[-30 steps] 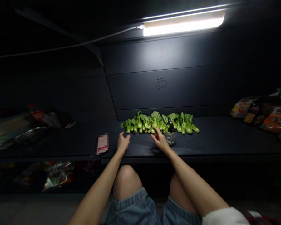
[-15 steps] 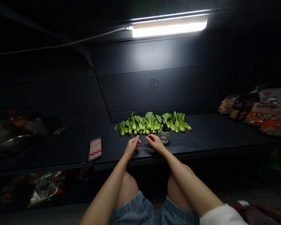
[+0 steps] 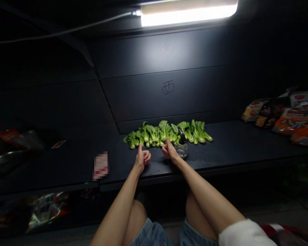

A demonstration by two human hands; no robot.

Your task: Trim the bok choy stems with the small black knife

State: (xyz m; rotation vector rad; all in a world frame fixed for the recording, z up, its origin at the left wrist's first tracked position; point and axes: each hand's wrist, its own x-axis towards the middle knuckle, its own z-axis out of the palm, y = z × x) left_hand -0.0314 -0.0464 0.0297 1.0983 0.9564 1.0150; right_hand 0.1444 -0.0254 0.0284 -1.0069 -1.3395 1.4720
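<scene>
Both of my hands are raised just in front of a row of green bok choy (image 3: 165, 131) on a dark shelf (image 3: 220, 147). My left hand (image 3: 143, 158) is a closed fist with its thumb pointing up, and no object shows in it. Curled likewise with the thumb raised, my right hand (image 3: 170, 151) also shows nothing held. Just right of it stands a clear, rounded container (image 3: 182, 150) with a black curved top, partly hidden by my hand and wrist. The bok choy lie side by side, leaves toward the back panel.
A lit tube lamp (image 3: 190, 15) hangs above, its cable (image 3: 66, 31) running left. Bagged snacks (image 3: 292, 119) are piled at the right. On the left are a blurred-out card (image 3: 101, 166), a small card (image 3: 58, 144) and a shiny packet (image 3: 45, 208) lower down.
Both hands have closed into fists with thumbs turned up; before, the fingertips were pinched toward each other. The view has tilted slightly downward. The bok choy and container have stayed put.
</scene>
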